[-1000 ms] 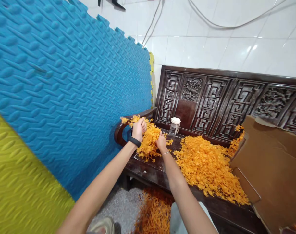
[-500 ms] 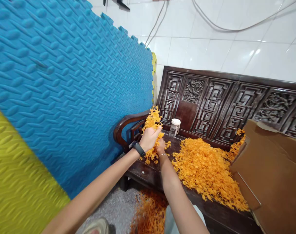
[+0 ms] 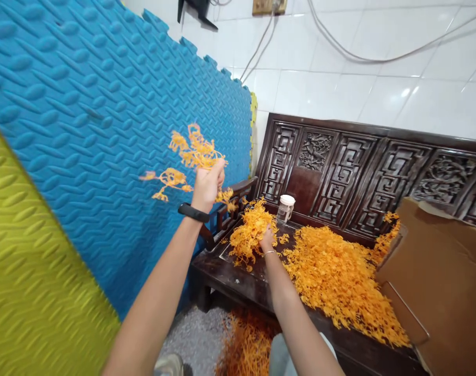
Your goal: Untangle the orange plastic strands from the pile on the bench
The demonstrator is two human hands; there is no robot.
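Note:
My left hand (image 3: 207, 187), with a dark band on its wrist, is raised above the bench's armrest. Its fingers are closed around a loose bunch of orange curly sprigs (image 3: 199, 151), some of which trail out to the left and below the fist. Lower and to the right, my right hand (image 3: 267, 239), with a thin bracelet, grips the edge of a smaller orange clump (image 3: 251, 230) on the bench seat; its fingertips are partly buried in it. A larger heap of the same orange sprigs (image 3: 335, 277) spreads over the seat to the right.
A clear bottle with a white lid (image 3: 286, 208) stands behind the small clump. The dark carved wooden bench (image 3: 304, 183) backs onto a white tiled wall. An open cardboard box (image 3: 441, 282) is at right. Blue foam matting (image 3: 116, 130) rises at left. More orange strands (image 3: 248, 342) lie below.
My left hand has lifted up and left from the small clump, carrying a bunch of sprigs away. My right hand has stayed at the clump. The view has shifted slightly.

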